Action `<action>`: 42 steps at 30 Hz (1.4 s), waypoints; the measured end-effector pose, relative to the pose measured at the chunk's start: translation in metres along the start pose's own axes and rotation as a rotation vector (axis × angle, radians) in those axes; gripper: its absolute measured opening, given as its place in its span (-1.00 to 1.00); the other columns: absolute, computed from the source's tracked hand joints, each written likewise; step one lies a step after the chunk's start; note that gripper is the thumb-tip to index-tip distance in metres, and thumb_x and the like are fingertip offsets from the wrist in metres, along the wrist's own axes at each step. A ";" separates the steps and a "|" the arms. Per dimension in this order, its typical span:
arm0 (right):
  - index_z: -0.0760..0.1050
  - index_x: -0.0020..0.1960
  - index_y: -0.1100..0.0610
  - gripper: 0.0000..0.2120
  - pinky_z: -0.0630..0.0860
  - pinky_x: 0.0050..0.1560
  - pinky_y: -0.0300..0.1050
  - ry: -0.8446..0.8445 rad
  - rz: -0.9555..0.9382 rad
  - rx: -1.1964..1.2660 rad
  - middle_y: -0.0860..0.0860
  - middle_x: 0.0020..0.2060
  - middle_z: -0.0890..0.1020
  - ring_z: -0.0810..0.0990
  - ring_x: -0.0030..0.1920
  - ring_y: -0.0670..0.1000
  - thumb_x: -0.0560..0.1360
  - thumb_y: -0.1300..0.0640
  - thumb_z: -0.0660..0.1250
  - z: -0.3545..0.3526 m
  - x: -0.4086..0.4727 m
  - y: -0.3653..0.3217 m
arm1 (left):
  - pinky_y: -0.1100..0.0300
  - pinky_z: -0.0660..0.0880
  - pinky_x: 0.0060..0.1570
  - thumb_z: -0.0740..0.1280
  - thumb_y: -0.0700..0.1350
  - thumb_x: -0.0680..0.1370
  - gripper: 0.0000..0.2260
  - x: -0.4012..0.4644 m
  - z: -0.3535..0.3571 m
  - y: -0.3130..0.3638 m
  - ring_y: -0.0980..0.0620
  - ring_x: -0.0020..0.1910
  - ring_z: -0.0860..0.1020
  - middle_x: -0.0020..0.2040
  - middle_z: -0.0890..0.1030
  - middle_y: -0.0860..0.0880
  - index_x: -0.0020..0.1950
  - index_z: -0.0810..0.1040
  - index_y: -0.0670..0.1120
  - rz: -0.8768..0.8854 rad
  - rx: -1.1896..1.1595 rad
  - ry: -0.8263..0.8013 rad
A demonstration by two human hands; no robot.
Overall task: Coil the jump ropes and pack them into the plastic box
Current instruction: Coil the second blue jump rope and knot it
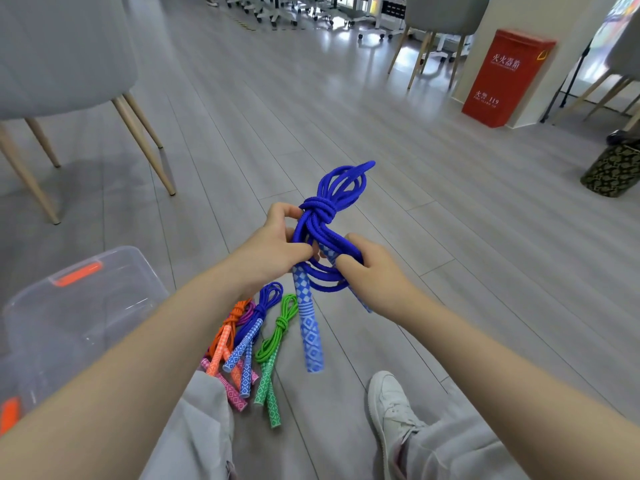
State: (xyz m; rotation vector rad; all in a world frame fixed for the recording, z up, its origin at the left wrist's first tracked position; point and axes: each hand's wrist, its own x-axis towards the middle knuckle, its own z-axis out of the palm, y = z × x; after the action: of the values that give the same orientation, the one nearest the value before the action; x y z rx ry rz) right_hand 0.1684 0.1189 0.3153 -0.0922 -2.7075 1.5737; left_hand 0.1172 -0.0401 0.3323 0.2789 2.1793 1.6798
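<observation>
A blue jump rope [332,199] is bundled into loops with a knot wound round its middle, held up above the floor. My left hand [277,244] pinches the cord just below the knot. My right hand [367,268] grips the lower loops and one patterned handle. The other blue-and-white handle [310,327] hangs straight down. On the floor below lie several coiled ropes: an orange one [225,336], a second blue one [256,327], a green one [275,351] and a pink one [232,393]. The clear plastic box [79,306] with orange latches stands at the left.
A grey chair with wooden legs [138,133] stands at the far left. A red fire cabinet [502,77] is against a pillar at the back right, and a patterned stool [613,168] sits at the right edge. My white shoe [391,407] rests on the grey plank floor.
</observation>
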 end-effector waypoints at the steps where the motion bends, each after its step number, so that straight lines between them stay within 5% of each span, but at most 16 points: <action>1: 0.29 -0.29 0.15 -0.82 0.28 -0.38 -0.16 0.021 -0.005 0.039 -0.03 -0.44 0.36 0.29 -0.42 -0.03 0.46 0.21 0.22 0.001 0.001 0.001 | 0.10 0.60 -0.07 0.26 -0.37 0.49 -0.61 0.000 0.002 0.000 0.01 -0.10 0.65 -0.09 0.66 -0.09 0.20 0.29 -0.01 0.029 0.016 0.036; 9: 0.27 -0.31 0.12 -0.92 0.24 -0.46 -0.29 0.099 -0.066 0.076 -0.10 -0.47 0.33 0.25 -0.44 -0.11 0.29 0.12 0.14 -0.005 -0.001 0.002 | 0.11 0.48 -0.19 0.19 -0.40 0.50 -0.71 0.000 0.002 0.003 0.00 -0.21 0.54 -0.15 0.62 -0.08 0.13 0.45 -0.10 -0.142 -0.433 -0.102; 11: 0.27 -0.29 0.15 -0.91 0.26 -0.40 -0.20 0.090 -0.086 0.043 -0.03 -0.41 0.32 0.25 -0.40 -0.07 0.29 0.13 0.14 -0.004 -0.001 0.002 | 0.15 0.42 -0.19 0.17 -0.33 0.51 -0.80 -0.001 0.000 0.003 0.07 -0.29 0.48 -0.21 0.57 -0.01 -0.04 0.51 -0.10 -0.167 -0.465 -0.208; 15: 0.35 -0.22 0.29 -0.79 0.43 -0.32 0.08 0.057 -0.112 -0.056 0.15 -0.35 0.42 0.35 -0.35 0.02 0.30 0.13 0.14 -0.003 -0.002 0.005 | 0.14 0.43 -0.14 0.24 -0.12 0.57 -0.89 0.001 -0.005 -0.002 0.06 -0.25 0.48 -0.20 0.57 0.01 0.02 0.55 -0.06 -0.214 -0.374 -0.285; 21: 0.35 -0.19 0.32 -0.73 0.34 -0.32 -0.01 0.017 -0.141 -0.085 0.07 -0.37 0.39 0.31 -0.34 0.00 0.29 0.10 0.12 0.000 -0.003 0.009 | 0.05 0.56 -0.07 0.20 0.03 0.60 -0.76 0.001 -0.008 -0.002 -0.06 -0.11 0.62 -0.02 0.65 -0.09 0.12 0.56 -0.06 -0.243 -0.488 -0.369; 23: 0.35 -0.22 0.28 -0.76 0.37 -0.34 0.06 0.022 -0.114 -0.027 0.04 -0.38 0.38 0.31 -0.35 -0.01 0.27 0.10 0.10 -0.002 -0.001 0.008 | 0.09 0.58 -0.13 0.19 0.02 0.61 -0.73 0.002 -0.010 -0.001 -0.05 -0.12 0.60 -0.01 0.63 -0.11 0.18 0.56 -0.07 -0.228 -0.556 -0.332; 28: 0.27 -0.32 0.05 -0.93 0.23 -0.40 -0.24 0.014 -0.047 0.021 -0.10 -0.44 0.33 0.25 -0.43 -0.10 0.33 0.10 0.09 -0.009 0.002 0.002 | 0.28 0.54 -0.34 0.15 -0.08 0.66 -0.79 0.004 -0.005 -0.002 0.07 -0.28 0.58 -0.12 0.63 -0.03 0.15 0.54 -0.07 -0.073 -0.476 -0.083; 33: 0.37 -0.19 0.11 -0.83 0.30 -0.27 -0.11 -0.017 0.065 -0.054 -0.04 -0.33 0.42 0.34 -0.31 -0.02 0.56 0.10 0.17 -0.013 0.013 0.011 | 0.10 0.62 -0.12 0.12 -0.10 0.68 -0.77 0.009 -0.001 -0.006 -0.19 -0.06 0.63 0.09 0.63 -0.15 0.20 0.51 -0.13 -0.011 -0.443 0.090; 39: 0.40 -0.03 0.17 -0.81 0.42 -0.21 -0.05 -0.001 0.245 -0.113 0.05 -0.19 0.49 0.45 -0.22 0.03 0.58 0.05 0.14 -0.018 0.020 0.014 | 0.21 0.61 -0.19 0.11 -0.14 0.68 -0.82 0.011 0.002 -0.004 -0.05 -0.18 0.69 0.06 0.60 -0.04 0.16 0.47 -0.11 0.046 -0.519 0.243; 42: 0.38 0.02 0.16 -0.84 0.60 0.05 0.12 0.006 0.268 -0.017 0.10 -0.03 0.59 0.63 -0.09 0.07 0.57 0.06 0.15 -0.016 0.019 0.018 | 0.19 0.62 -0.13 0.09 -0.15 0.68 -0.82 0.011 -0.002 -0.001 -0.09 -0.15 0.70 0.07 0.60 -0.06 0.16 0.46 -0.13 0.064 -0.578 0.258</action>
State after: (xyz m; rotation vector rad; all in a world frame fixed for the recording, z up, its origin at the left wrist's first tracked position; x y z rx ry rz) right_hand 0.1505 0.1427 0.3066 -0.4769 -2.8004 1.6049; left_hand 0.1067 -0.0380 0.3297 -0.0301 1.7445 2.3962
